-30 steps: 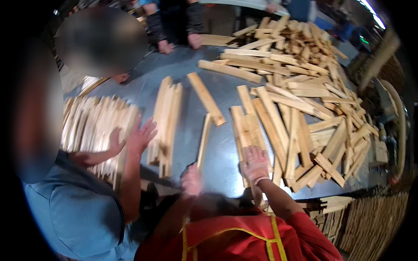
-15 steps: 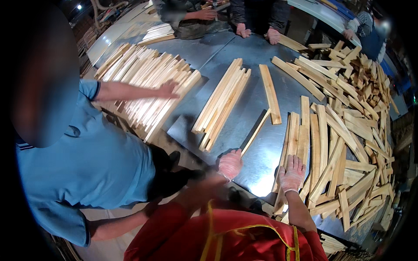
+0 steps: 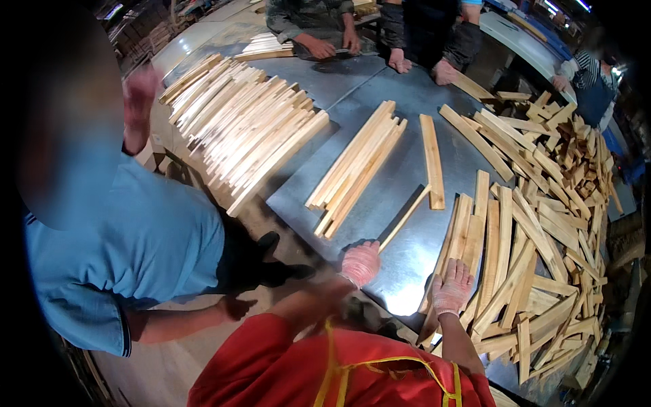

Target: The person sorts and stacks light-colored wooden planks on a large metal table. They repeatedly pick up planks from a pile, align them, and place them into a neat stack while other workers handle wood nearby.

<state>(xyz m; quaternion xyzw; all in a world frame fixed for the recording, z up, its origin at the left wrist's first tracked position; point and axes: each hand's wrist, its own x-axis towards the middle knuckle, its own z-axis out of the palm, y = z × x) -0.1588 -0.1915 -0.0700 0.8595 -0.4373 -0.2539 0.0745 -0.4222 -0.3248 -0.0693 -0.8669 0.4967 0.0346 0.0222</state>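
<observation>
Wooden slats everywhere on this sheet-metal table (image 3: 380, 88), so here's a rough count of what's actually visible. My left hand (image 3: 361, 263), in a pinkish knit glove, is curled closed at the near end of one thin strip (image 3: 405, 218) that runs diagonally up toward the right, though I can't tell whether it really grips it or just touches the tip. My right hand (image 3: 452, 287), same kind of glove, lies flat with fingers spread on the near end of a small group of slats (image 3: 468, 237), maybe three or four side by side.

One single flat board (image 3: 432, 159) sits on its own, with the thin strip's far end touching it. Just left of that is a tidy bundle (image 3: 356, 166) of roughly eight to ten slats lying parallel. Further left there's a big fanned stack (image 3: 241, 129), too many to count, easily several dozen. On the right is a messy heap (image 3: 549, 203) of short and long pieces criss-crossing, also uncountable.

People-wise: one person in a blue shirt (image 3: 129, 251) stands at my left, one hand raised and blurred. At the far edge, two more people rest hands on the table, four hands (image 3: 400, 64) in all.
</observation>
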